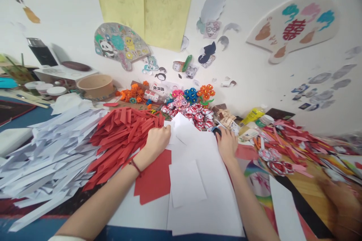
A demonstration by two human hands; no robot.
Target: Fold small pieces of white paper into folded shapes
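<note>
My left hand (160, 138) is closed in a fist at the left edge of the white paper sheets (209, 180); whatever it grips is hidden. Beneath my left wrist lie red paper pieces (154, 179). My right hand (227, 144) is at the sheets' far right corner, its fingers curled over a small dark object (217, 131) whose kind I cannot make out. Smaller white paper squares (186, 182) lie on the larger sheets. To the left of my left hand are heaps of folded red paper strips (121, 131) and white paper strips (56, 154).
Red-and-white paper flowers (198, 115) and colourful craft flowers (190, 95) stand against the wall. A round tan container (95, 86) and white-lidded jars (57, 91) are at back left. Pink and red strips (294, 135) crowd the right. Another person's blurred hand (343, 199) is at far right.
</note>
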